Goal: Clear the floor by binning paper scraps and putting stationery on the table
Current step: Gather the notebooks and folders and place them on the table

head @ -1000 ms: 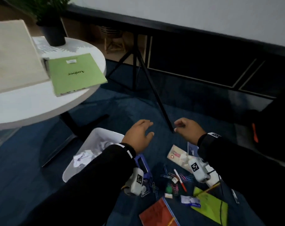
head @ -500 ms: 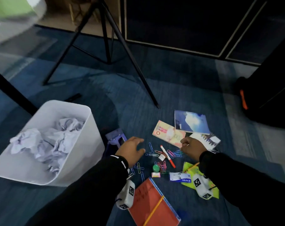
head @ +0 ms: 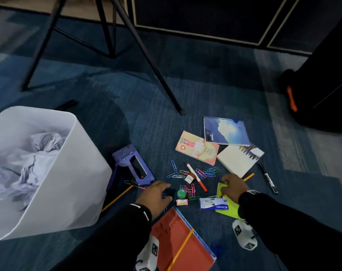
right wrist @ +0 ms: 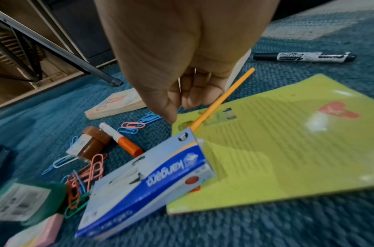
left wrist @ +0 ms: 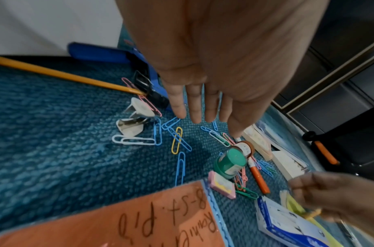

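On the blue carpet (head: 185,94) lies the stationery: coloured clips (head: 189,182), a marker (head: 197,178), a green tub (head: 181,193), books (head: 197,147), a stapler (head: 134,167), a blue box (head: 214,204). Over the clips the left hand (head: 156,196) hovers flat with straight fingers (left wrist: 194,107), holding nothing. At the corner of the lime folder (right wrist: 287,142) the right hand (head: 234,187) curls its fingers (right wrist: 194,93) beside a pencil (right wrist: 222,98); whether it grips anything I cannot tell. Crumpled paper (head: 23,165) fills the white bin (head: 72,188) at left.
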